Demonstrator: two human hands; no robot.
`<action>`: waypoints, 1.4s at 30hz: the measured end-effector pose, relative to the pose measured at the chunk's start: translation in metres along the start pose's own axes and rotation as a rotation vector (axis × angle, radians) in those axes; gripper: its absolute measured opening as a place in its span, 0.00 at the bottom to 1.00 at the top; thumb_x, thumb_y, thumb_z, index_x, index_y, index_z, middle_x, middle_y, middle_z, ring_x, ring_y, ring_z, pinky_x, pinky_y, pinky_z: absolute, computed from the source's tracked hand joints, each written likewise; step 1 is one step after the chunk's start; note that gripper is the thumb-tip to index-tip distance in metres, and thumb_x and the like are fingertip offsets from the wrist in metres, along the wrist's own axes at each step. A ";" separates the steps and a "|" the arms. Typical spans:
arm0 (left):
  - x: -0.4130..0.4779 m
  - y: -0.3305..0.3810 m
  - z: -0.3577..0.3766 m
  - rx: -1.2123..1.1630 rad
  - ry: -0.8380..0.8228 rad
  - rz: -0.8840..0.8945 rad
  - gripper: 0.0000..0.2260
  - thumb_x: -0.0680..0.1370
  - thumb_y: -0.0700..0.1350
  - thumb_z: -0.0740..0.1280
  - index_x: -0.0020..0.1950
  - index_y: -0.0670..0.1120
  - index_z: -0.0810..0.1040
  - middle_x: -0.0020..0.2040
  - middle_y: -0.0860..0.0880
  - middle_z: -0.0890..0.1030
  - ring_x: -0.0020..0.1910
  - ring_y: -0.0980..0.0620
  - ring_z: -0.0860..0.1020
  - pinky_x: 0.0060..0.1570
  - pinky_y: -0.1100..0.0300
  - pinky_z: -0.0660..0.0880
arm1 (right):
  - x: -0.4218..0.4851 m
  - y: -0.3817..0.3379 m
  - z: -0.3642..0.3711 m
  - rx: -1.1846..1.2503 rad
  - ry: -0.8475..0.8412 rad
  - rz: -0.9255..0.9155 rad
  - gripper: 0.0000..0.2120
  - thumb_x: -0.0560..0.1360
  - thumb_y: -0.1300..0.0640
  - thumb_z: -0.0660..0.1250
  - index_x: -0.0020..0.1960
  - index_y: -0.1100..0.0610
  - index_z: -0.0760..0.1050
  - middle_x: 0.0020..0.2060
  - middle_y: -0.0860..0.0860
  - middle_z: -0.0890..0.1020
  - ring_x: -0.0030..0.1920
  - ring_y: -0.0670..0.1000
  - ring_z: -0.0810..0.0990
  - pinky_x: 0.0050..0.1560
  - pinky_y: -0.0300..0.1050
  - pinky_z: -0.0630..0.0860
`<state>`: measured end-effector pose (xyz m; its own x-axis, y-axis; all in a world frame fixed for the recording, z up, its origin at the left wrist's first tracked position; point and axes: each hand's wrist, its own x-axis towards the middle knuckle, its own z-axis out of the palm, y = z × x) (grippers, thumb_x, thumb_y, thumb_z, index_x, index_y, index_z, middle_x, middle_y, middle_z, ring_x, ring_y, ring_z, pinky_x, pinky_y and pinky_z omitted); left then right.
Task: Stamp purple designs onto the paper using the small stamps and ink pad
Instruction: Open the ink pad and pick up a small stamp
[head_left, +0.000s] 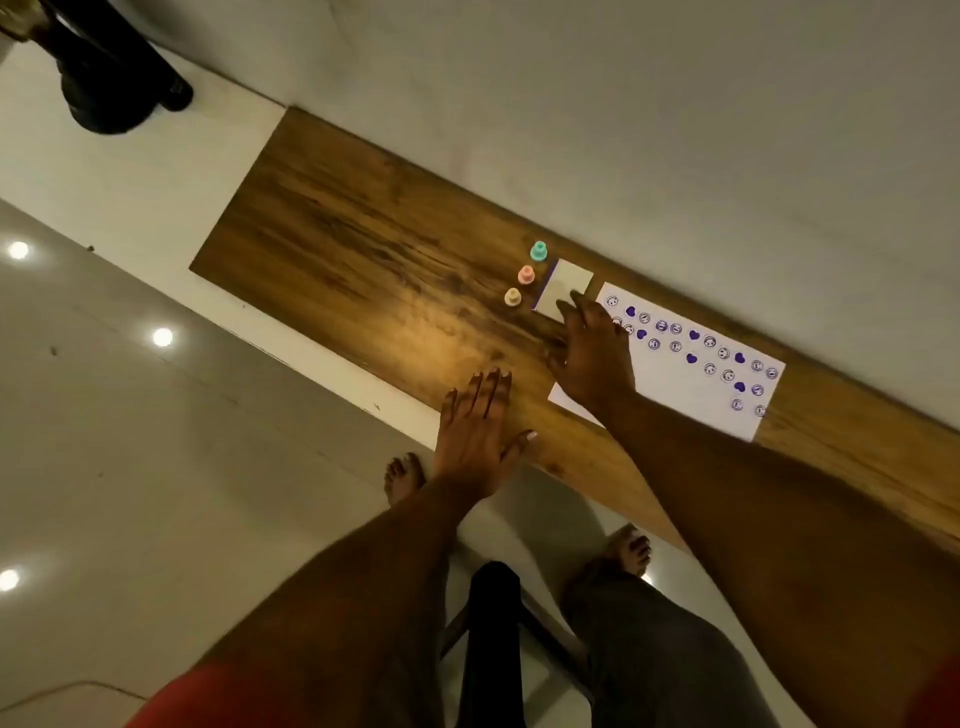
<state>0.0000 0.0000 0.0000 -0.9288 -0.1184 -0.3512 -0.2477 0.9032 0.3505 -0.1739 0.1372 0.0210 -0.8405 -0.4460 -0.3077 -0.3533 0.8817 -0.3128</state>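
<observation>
No readable text, brand names or numbers anywhere you look here. The only marks are the purple stamp prints on your paper (691, 384): small round smiley faces and solid hearts, scattered in loose rows across the sheet. They're symbols only, no letters or digits among them. A few of the faces near your right hand (589, 358) are partly covered, so you can't make those out. The ink pad (566, 283) lid is plain, no label showing. The three small stamps (525, 274) beside it have bare coloured tops, with no markings visible.
</observation>
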 end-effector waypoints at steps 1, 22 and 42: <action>0.004 -0.004 0.007 -0.004 0.034 0.009 0.39 0.82 0.71 0.49 0.85 0.49 0.49 0.85 0.47 0.55 0.83 0.46 0.53 0.79 0.44 0.47 | 0.007 0.003 0.006 -0.016 0.022 -0.020 0.33 0.77 0.45 0.69 0.78 0.55 0.64 0.79 0.55 0.63 0.78 0.58 0.62 0.73 0.63 0.66; 0.043 -0.041 0.048 -0.038 0.467 0.066 0.42 0.80 0.71 0.60 0.84 0.45 0.55 0.81 0.42 0.64 0.77 0.43 0.65 0.74 0.45 0.63 | -0.025 0.003 0.070 -0.175 0.195 -0.301 0.20 0.84 0.48 0.56 0.74 0.48 0.72 0.71 0.53 0.74 0.72 0.56 0.69 0.71 0.56 0.64; 0.022 -0.081 0.020 -0.017 0.192 0.111 0.33 0.78 0.60 0.71 0.79 0.49 0.65 0.83 0.43 0.59 0.83 0.41 0.51 0.79 0.40 0.56 | -0.060 -0.024 0.068 -0.184 -0.010 -0.370 0.33 0.76 0.43 0.72 0.77 0.50 0.66 0.74 0.52 0.71 0.69 0.57 0.73 0.68 0.53 0.74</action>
<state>0.0058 -0.0673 -0.0538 -0.9857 -0.0968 -0.1383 -0.1443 0.9081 0.3931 -0.0870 0.1319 -0.0137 -0.6391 -0.7388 -0.2139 -0.6992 0.6739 -0.2388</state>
